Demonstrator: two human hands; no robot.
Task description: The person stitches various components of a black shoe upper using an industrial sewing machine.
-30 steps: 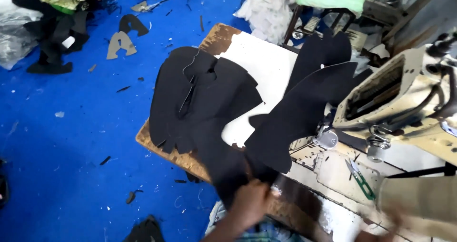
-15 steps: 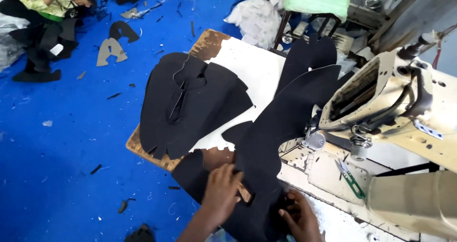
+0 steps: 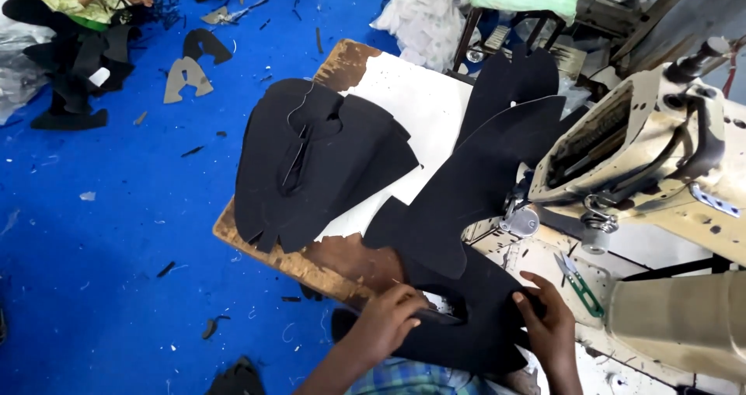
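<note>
Both hands, left hand (image 3: 386, 325) and right hand (image 3: 550, 325), pinch a black fabric piece (image 3: 466, 224) on the counter (image 3: 342, 259), between a stack of black pieces (image 3: 311, 162) and the sewing machine (image 3: 660, 170).

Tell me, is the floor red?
No, the floor around the wooden table is bright blue, with dark scraps scattered on it.

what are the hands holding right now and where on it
Both hands, left and right, grip a black cut fabric piece at its near end, one hand on each side.

Beige sewing machine (image 3: 660, 154), green-handled snips (image 3: 576, 280) (blue floor (image 3: 101, 247) littered)
</note>
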